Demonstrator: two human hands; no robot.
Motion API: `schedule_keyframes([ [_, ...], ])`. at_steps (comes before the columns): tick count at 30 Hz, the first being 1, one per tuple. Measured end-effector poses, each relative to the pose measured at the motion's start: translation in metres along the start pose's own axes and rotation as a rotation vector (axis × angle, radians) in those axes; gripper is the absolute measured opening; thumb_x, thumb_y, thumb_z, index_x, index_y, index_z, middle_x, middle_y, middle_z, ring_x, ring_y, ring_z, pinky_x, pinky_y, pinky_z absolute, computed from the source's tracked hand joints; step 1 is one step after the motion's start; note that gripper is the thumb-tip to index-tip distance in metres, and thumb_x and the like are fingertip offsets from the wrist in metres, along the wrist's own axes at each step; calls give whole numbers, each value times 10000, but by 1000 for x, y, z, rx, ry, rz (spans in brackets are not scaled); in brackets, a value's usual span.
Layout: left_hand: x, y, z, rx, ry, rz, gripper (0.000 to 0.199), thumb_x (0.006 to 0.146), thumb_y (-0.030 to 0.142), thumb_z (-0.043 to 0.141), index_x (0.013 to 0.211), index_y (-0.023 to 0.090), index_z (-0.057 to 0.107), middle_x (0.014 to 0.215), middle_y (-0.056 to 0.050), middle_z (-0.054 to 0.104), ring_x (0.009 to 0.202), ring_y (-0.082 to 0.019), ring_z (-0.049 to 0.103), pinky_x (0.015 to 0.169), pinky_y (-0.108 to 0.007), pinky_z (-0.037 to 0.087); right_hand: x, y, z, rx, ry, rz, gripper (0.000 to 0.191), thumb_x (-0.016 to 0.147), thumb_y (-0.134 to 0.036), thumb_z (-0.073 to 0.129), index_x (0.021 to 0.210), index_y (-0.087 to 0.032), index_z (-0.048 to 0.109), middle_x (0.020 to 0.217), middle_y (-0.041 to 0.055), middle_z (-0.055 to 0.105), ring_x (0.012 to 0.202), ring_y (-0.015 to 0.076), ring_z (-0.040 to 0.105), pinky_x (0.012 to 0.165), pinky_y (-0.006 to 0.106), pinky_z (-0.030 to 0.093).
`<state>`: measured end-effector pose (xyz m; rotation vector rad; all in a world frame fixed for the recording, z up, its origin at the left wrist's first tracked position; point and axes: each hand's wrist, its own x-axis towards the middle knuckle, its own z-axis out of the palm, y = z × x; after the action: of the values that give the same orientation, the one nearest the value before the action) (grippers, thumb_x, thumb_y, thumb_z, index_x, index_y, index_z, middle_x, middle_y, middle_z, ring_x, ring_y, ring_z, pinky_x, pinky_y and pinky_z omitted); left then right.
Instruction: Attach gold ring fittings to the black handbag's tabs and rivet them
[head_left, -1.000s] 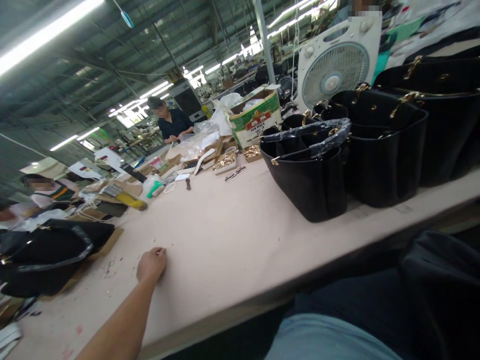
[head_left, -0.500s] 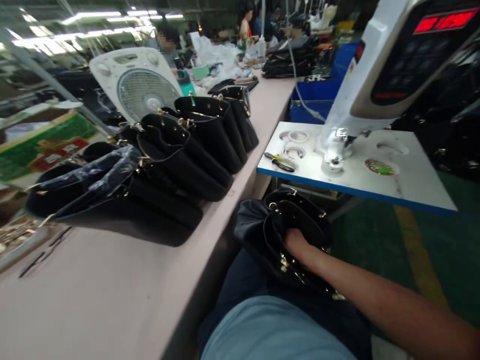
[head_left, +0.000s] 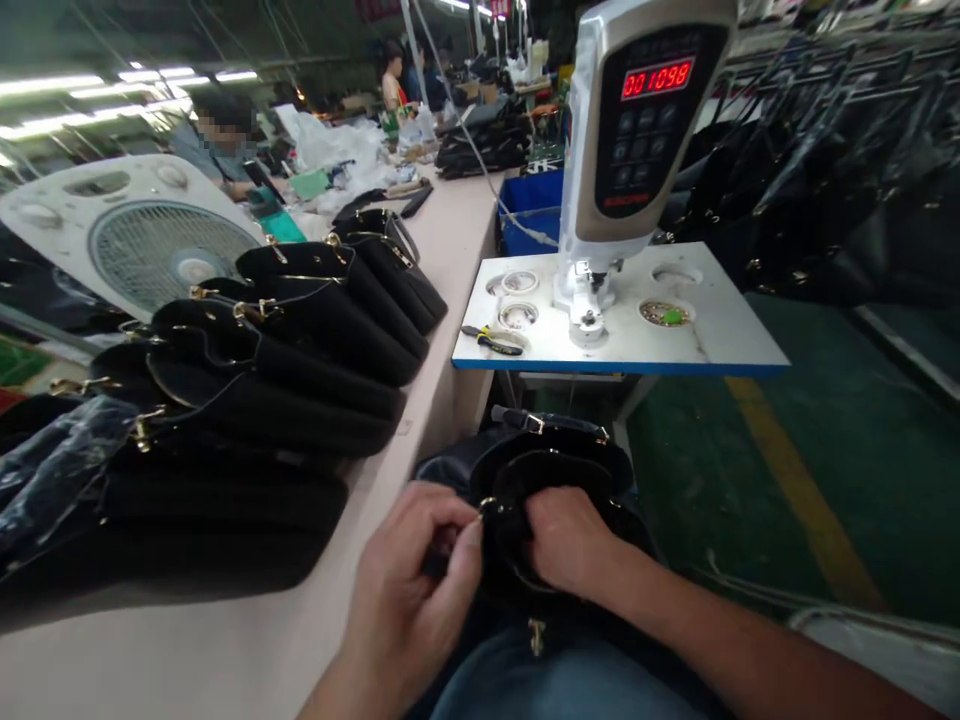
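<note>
A black handbag [head_left: 547,465] with gold fittings rests on my lap, its mouth facing up. My left hand [head_left: 416,570] is at the bag's left rim, thumb and forefinger pinched together at a small gold ring [head_left: 487,506]. Deep in the opening sits my right hand [head_left: 568,535]; its fingers are hidden by the bag, so their grip does not show. A gold clasp [head_left: 536,637] hangs on the near side of the bag.
Several black handbags [head_left: 315,400] stand in a row on the table [head_left: 330,650] at left, beside a white fan [head_left: 180,260]. Ahead, a machine [head_left: 600,150] rises from a white board [head_left: 720,320] holding yellow-black pliers [head_left: 495,341]. More dark bags [head_left: 847,220] hang at right.
My left hand has come into view and closed at the bag's rim. My right hand stays inside the bag. The view has turned right, bringing the machine nearer the middle.
</note>
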<state>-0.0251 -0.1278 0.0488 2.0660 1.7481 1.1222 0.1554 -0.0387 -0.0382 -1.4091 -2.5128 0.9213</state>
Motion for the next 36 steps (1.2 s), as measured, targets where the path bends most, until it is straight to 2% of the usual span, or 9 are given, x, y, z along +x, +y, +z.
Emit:
schedule_keyframes([
  [2, 26, 5, 23, -3, -36, 87, 95, 947, 148, 589, 941, 226, 643, 895, -19, 635, 818, -137, 633, 707, -271, 533, -7, 0, -4, 30, 63, -19, 132, 756, -146, 631, 800, -167, 753, 834, 126, 784, 718, 263, 711, 591, 321, 403],
  [4, 37, 3, 36, 54, -11, 152, 108, 928, 126, 616, 981, 211, 656, 941, -27, 633, 874, -141, 624, 769, -285, 525, -11, 1, -2, 208, 169, 9, 110, 777, -147, 610, 768, -184, 713, 805, 78, 766, 701, 220, 688, 586, 307, 390],
  [7, 39, -6, 40, 138, 36, 198, 123, 906, 124, 653, 988, 213, 677, 978, -37, 611, 912, -159, 598, 799, -309, 513, -12, 0, 5, 532, 352, 33, 88, 838, -198, 610, 760, -198, 652, 727, 8, 693, 669, 156, 636, 611, 278, 425],
  [11, 36, -16, 41, 152, 70, 143, 114, 904, 150, 670, 980, 233, 695, 1070, -59, 582, 1007, -193, 588, 866, -361, 519, -9, -1, 12, 760, 512, -38, 67, 905, -278, 639, 898, -216, 616, 739, -32, 634, 633, 111, 601, 610, 235, 479],
  [15, 35, -23, 40, 129, 39, 109, 143, 915, 156, 663, 1021, 245, 699, 1339, -96, 545, 1247, -256, 544, 980, -436, 511, -3, 3, 14, 810, 499, -204, 224, 960, -313, 664, 1178, -258, 662, 820, -31, 694, 665, 90, 648, 613, 188, 517],
  [19, 35, -28, 37, 128, -63, 146, 169, 934, 132, 635, 1044, 248, 689, 1439, -100, 526, 1328, -273, 498, 1024, -464, 489, 0, 4, 13, 743, 559, -310, 198, 948, -282, 714, 1145, -266, 707, 808, -37, 748, 668, 79, 679, 651, 169, 535],
  [25, 41, -35, 34, 120, -137, 208, 200, 937, 82, 621, 1047, 240, 678, 1360, -93, 592, 1328, -260, 499, 1097, -475, 469, 5, -2, 9, 903, 512, -268, 69, 927, -264, 742, 986, -233, 758, 800, -30, 776, 670, 81, 707, 669, 164, 554],
  [30, 47, -37, 30, 132, -180, 253, 227, 926, 50, 626, 1038, 238, 687, 1274, -83, 645, 1319, -263, 503, 1089, -468, 487, 7, -4, 7, 1079, 443, -159, 113, 849, -257, 811, 954, -223, 786, 744, -29, 758, 589, 85, 676, 558, 156, 532],
  [36, 51, -36, 29, 135, -189, 284, 221, 912, 50, 648, 1031, 230, 697, 1161, -84, 676, 1286, -276, 535, 1041, -465, 527, 4, -3, 2, 965, 491, -186, 110, 851, -241, 816, 961, -240, 818, 792, -20, 798, 646, 94, 712, 621, 160, 560],
])
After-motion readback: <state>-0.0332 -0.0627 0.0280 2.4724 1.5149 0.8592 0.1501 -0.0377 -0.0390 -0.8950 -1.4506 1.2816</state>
